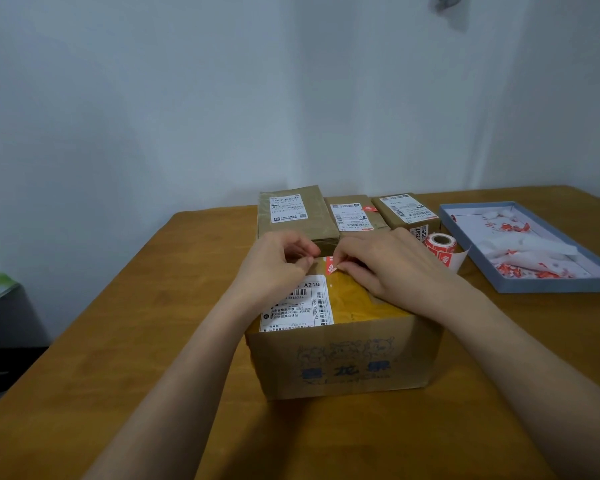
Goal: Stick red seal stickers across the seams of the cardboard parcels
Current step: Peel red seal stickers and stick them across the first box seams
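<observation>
One red seal sticker point(330, 265) lies on yellow-taped cardboard parcel point(343, 355).

A brown wooden tabletop point(136, 341) carries a large cardboard parcel point(343, 358) near the front, three smaller parcels point(297, 213) behind it, a roll of red stickers point(440, 244), and a shallow blue-grey tray point(548, 285) at the right.

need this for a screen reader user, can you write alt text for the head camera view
Two hands press a red seal sticker onto the yellow-taped top of a cardboard box on a wooden table; the left hand and right hand meet at its far edge. Behind lie three labelled brown parcels, with a sticker roll and a blue tray of peeled backing at right.
</observation>
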{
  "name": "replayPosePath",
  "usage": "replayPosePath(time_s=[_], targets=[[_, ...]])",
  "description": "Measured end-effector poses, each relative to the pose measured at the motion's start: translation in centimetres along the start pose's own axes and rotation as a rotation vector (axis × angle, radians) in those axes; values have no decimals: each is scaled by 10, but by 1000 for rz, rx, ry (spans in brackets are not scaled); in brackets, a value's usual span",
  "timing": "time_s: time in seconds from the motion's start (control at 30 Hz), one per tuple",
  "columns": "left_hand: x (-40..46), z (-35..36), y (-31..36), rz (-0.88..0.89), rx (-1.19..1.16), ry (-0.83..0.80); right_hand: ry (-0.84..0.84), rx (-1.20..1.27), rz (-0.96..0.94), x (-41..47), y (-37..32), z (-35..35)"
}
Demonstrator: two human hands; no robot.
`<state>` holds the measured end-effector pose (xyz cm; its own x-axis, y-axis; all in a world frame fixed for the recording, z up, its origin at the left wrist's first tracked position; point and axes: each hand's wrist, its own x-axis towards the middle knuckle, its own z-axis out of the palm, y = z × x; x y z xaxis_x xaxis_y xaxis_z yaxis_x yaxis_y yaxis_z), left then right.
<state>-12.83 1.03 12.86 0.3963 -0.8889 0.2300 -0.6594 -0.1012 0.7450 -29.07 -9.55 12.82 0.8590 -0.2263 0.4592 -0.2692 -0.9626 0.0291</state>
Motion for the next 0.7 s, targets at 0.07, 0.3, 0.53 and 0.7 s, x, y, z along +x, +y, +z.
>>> replayPosePath(time_s=[0.07, 0.3, 0.53, 0.7], targets=[[-1, 0, 1, 11, 0, -8, 0, -1, 3, 0, 0, 0], [-1, 0, 0, 43, 9, -49, 9, 79, 29, -2, 1, 0], [0, 0, 0, 42, 14, -46, -34, 27, -17, -1, 0, -1], [1, 1, -1, 43, 20, -40, -10, 13, -27, 0, -2, 0]])
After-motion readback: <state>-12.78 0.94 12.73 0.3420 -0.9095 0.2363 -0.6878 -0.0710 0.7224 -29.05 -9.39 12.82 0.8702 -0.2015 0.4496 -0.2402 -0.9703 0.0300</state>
